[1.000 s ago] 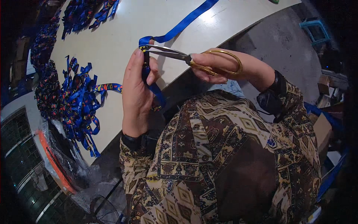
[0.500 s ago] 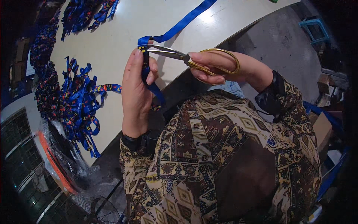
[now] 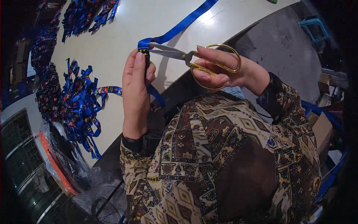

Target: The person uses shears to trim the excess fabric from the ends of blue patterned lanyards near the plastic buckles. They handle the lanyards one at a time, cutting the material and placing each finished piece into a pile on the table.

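My left hand (image 3: 137, 87) pinches a blue ribbon (image 3: 182, 24) between thumb and fingers, with a black and yellow printed patch showing just above the thumb. From there the ribbon runs up to the far right over the table, and another length hangs below the hand. My right hand (image 3: 223, 69) grips gold-handled scissors (image 3: 188, 58), thumb and fingers in the loops. Their metal blades are parted and point left, the tips at the ribbon beside my left fingertips. Whether the ribbon lies between the blades, I cannot tell for sure.
A pile of printed blue ribbons (image 3: 80, 106) lies on the pale table (image 3: 112, 56) left of my hands, with one strip reaching toward my left wrist. More ribbon bundles (image 3: 87, 15) lie at the far left. A turquoise stool (image 3: 314, 30) stands on the floor at far right.
The scissors' handles and blades have spread a little wider, and my right hand has opened with them. My left hand keeps its pinch on the ribbon, nearly in place.
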`<act>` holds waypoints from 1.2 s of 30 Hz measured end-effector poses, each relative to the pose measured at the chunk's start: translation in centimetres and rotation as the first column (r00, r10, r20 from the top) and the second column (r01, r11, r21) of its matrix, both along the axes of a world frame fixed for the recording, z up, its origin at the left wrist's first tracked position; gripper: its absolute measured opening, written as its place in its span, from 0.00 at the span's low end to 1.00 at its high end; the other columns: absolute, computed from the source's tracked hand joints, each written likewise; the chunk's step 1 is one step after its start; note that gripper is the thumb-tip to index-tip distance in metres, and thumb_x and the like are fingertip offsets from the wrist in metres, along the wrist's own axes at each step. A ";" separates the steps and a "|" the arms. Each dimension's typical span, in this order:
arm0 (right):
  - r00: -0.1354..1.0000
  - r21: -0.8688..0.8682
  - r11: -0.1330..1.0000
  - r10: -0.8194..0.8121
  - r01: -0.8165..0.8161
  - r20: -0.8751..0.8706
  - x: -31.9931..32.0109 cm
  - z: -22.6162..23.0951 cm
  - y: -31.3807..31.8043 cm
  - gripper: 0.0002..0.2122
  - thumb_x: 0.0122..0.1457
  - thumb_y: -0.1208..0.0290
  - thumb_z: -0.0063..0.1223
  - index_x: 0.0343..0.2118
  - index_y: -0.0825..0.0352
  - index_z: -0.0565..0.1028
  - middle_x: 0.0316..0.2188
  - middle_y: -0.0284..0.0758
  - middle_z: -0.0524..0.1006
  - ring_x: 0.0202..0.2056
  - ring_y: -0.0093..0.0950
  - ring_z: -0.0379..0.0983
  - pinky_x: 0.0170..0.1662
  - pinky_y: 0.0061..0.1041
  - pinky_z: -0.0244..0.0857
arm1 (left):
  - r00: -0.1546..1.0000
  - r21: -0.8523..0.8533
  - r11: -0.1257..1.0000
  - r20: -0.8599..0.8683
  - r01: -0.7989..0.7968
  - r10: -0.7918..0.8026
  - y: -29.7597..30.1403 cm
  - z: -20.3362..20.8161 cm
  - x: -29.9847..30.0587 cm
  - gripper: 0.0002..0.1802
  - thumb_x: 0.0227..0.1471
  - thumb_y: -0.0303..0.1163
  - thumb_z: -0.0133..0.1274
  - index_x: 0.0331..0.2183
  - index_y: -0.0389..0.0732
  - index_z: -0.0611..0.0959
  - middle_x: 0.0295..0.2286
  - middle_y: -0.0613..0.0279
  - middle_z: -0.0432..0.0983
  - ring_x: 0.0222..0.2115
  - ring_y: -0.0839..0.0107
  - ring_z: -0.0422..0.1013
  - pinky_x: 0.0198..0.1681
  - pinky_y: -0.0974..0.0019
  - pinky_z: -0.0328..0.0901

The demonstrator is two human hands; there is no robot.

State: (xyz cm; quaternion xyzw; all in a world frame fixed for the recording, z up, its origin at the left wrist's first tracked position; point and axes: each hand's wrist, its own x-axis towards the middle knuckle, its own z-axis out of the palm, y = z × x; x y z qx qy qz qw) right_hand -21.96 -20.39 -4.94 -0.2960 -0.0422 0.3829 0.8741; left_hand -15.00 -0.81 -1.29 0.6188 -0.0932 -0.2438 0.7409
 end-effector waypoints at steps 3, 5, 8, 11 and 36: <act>0.998 0.042 0.999 0.021 -0.019 -0.051 0.0 -0.1 0.0 0.28 0.59 0.45 0.23 0.17 0.66 0.63 0.06 0.23 0.57 0.07 0.10 0.48 0.09 0.07 0.43 | 0.998 0.050 0.998 0.051 -0.030 0.027 0.1 -0.3 0.0 0.15 0.57 0.37 0.41 0.41 0.37 0.72 0.19 0.74 0.57 0.19 0.85 0.52 0.22 0.81 0.48; 0.994 0.066 0.997 0.043 -0.036 -0.102 0.0 -0.2 -0.1 0.28 0.60 0.45 0.22 0.17 0.66 0.63 0.06 0.23 0.57 0.07 0.10 0.49 0.08 0.07 0.43 | 0.997 0.053 0.998 0.070 -0.015 0.012 0.2 -0.3 0.0 0.15 0.57 0.36 0.40 0.41 0.37 0.72 0.19 0.74 0.57 0.19 0.84 0.52 0.22 0.81 0.48; 0.995 0.083 0.996 0.049 -0.042 -0.089 -0.1 -0.1 0.0 0.28 0.60 0.45 0.22 0.17 0.66 0.63 0.05 0.23 0.57 0.06 0.09 0.49 0.08 0.06 0.43 | 0.994 0.058 0.998 0.109 0.009 -0.015 0.3 -0.3 0.1 0.15 0.57 0.36 0.40 0.41 0.37 0.73 0.19 0.74 0.57 0.19 0.84 0.52 0.22 0.81 0.48; 0.995 0.097 0.994 0.058 -0.050 -0.079 -0.1 -0.1 0.0 0.28 0.60 0.46 0.21 0.17 0.66 0.63 0.05 0.23 0.58 0.06 0.09 0.49 0.08 0.06 0.42 | 0.994 0.035 0.999 0.104 0.020 -0.024 0.5 -0.5 0.3 0.14 0.57 0.35 0.39 0.41 0.37 0.73 0.19 0.74 0.57 0.20 0.84 0.52 0.23 0.81 0.48; 0.935 -0.654 0.727 0.048 0.207 0.350 -0.6 2.6 0.0 0.19 0.55 0.55 0.50 0.15 0.63 0.64 0.09 0.20 0.57 0.12 0.10 0.51 0.15 0.12 0.44 | 0.991 0.074 0.996 0.120 0.052 -0.061 0.5 -0.4 0.2 0.14 0.57 0.35 0.40 0.39 0.37 0.74 0.18 0.76 0.56 0.18 0.87 0.50 0.21 0.82 0.46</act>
